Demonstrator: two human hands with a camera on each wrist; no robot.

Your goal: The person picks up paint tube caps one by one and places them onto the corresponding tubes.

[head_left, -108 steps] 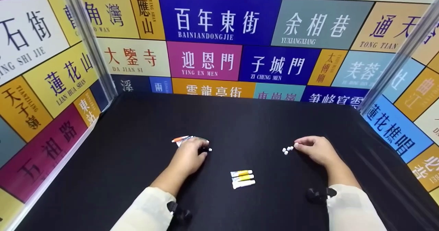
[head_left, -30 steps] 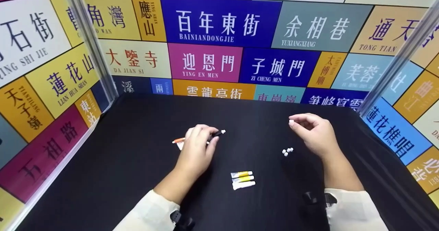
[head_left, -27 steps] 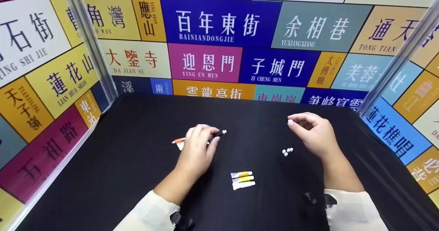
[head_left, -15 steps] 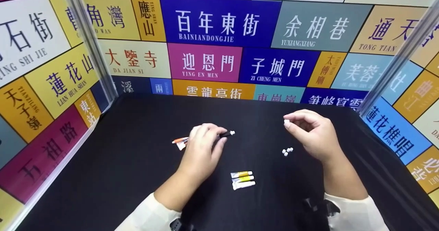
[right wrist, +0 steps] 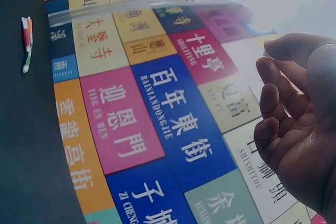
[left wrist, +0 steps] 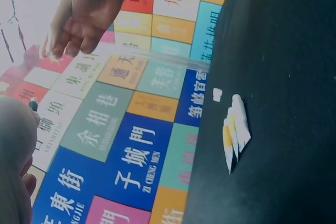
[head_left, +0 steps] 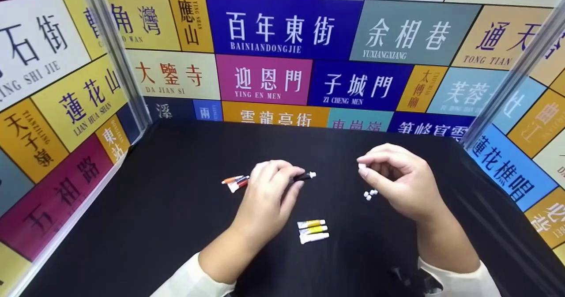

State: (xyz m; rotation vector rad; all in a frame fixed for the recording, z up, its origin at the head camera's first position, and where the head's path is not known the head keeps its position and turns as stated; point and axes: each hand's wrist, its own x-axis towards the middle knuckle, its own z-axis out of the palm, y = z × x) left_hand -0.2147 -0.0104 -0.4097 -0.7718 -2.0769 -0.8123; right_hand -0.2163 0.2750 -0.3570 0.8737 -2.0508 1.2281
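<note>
A black paint tube [head_left: 300, 176] is slim and dark, with a short white end that points toward the right hand [head_left: 399, 182]; its rear is hidden by the left hand [head_left: 269, 195], which grips it between thumb and fingers, clear of the black cloth [head_left: 132, 226]. The right hand pinches a small white cap [head_left: 362, 167] between thumb and forefinger, so only part of it shows; a gap remains between cap and tube. Near the right hand, a cluster of loose white caps [head_left: 372, 193] lies on the cloth. Nearer the person, three paint tubes [head_left: 314, 230] lie side by side, one orange-yellow, one yellow, one white, their narrow ends to the right. Beside the left hand lie an orange tube [head_left: 231, 180] and a dark red tube [head_left: 238, 184] with a pale, flat tail, both partly covered by the hand.

Against half a second ago, the left hand and its black paint tube have shifted to the right, baring more of the dark red tube. The right hand has moved left and toward the person, so cap and tube are closer together. The three paint tubes lie as they did.
</note>
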